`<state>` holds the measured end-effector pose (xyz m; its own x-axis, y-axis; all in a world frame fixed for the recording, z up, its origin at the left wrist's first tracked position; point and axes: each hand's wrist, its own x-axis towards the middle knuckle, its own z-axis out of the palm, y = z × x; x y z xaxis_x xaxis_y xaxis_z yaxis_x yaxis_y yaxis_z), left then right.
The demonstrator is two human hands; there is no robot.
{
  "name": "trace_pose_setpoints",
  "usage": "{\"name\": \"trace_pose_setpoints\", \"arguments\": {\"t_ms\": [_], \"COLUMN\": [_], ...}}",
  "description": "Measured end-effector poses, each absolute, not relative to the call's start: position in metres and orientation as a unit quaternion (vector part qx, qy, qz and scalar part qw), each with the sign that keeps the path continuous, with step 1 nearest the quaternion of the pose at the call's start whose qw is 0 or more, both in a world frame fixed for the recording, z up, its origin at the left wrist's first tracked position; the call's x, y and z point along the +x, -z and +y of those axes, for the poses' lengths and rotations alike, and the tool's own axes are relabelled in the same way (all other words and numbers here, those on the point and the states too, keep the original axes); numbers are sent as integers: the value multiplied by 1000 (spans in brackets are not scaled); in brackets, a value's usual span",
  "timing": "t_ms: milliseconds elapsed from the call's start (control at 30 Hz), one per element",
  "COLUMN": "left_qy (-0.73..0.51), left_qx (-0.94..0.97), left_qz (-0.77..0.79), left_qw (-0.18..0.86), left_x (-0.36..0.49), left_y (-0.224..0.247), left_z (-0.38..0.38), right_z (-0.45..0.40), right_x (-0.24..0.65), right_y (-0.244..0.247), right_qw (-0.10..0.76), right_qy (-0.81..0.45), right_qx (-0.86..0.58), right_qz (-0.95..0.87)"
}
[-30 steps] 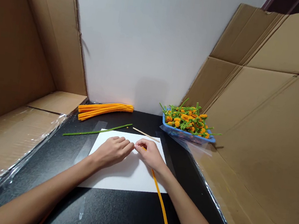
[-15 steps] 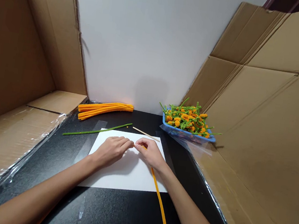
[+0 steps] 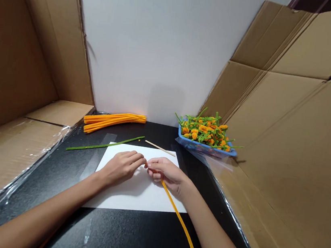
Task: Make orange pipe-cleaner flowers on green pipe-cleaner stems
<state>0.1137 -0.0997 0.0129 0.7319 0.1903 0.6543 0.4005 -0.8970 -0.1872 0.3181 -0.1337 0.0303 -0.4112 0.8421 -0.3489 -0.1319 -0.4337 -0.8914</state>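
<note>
An orange pipe cleaner [image 3: 181, 222] runs from between my hands down past the table's front edge. Its upper end is pinched by the fingertips of my left hand [image 3: 125, 165], which is closed. Close beside it, my right hand [image 3: 167, 171] is closed on the same pipe cleaner, and the long tail leaves below its fingers. Both hands are over a white sheet of paper [image 3: 131, 201]. Fingers partly hide the pinched end. Beyond the hands lie a green pipe cleaner [image 3: 104, 145] and a thin wooden stick [image 3: 160, 148].
A bundle of orange pipe cleaners [image 3: 113, 122] lies at the back left of the black table [image 3: 126, 237]. At the back right stands a blue basket [image 3: 208, 148] full of orange and green pipe-cleaner flowers [image 3: 205, 131]. Cardboard walls [image 3: 295, 157] flank both sides.
My right hand has turned, so more of its fingers show, and the pipe cleaner's tail has swung to the right. The left hand keeps its pinch. The view has shifted slightly.
</note>
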Motion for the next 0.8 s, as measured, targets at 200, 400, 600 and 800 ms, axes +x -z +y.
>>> {"name": "trace_pose_setpoints", "arguments": {"t_ms": [200, 400, 600, 800], "left_qy": [337, 332, 345, 321], "left_qx": [-907, -906, -916, -926], "left_qz": [-96, -116, -121, -144], "left_qw": [233, 235, 164, 138], "left_x": [113, 112, 112, 116], "left_y": [-20, -20, -18, -14], "left_z": [-101, -101, -99, -103], "right_z": [-133, -133, -134, -137], "right_x": [320, 314, 315, 310], "right_y": [-29, -30, -35, -30], "right_qw": [330, 376, 351, 380], "right_qy": [-757, -737, -765, -644], "right_qx": [-421, -423, -413, -466], "right_qz": [-375, -370, -347, -473]}}
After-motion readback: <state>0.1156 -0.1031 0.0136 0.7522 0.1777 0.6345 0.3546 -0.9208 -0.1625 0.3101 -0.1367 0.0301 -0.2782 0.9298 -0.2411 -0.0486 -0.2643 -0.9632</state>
